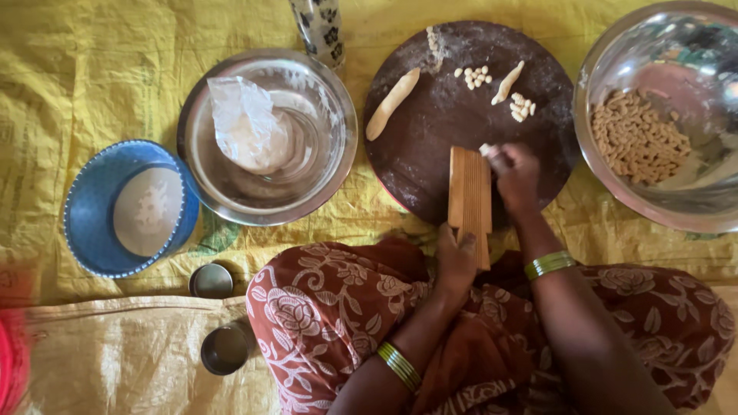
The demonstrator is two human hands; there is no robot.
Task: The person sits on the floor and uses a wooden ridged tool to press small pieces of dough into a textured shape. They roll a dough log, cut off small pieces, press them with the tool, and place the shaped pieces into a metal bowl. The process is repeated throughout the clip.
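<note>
A ridged wooden board [469, 192] rests tilted on the near edge of a round dark board [446, 115]. My left hand [455, 257] grips the ridged board's lower end. At the board's upper right corner, my right hand [513, 175] pinches a small piece of dough [486, 149]. On the round board lie a long dough roll [392, 104], a shorter roll [507, 82] and two small heaps of cut dough bits [474, 75] [522, 107].
A steel bowl [719, 219] at the right holds several shaped dough curls [636, 138]. Another steel bowl [338, 165] at centre left holds a plastic bag [244, 123]. A blue bowl [88, 215] with a white lid sits far left. Two small steel cups [211, 281] [224, 350] stand near my knee.
</note>
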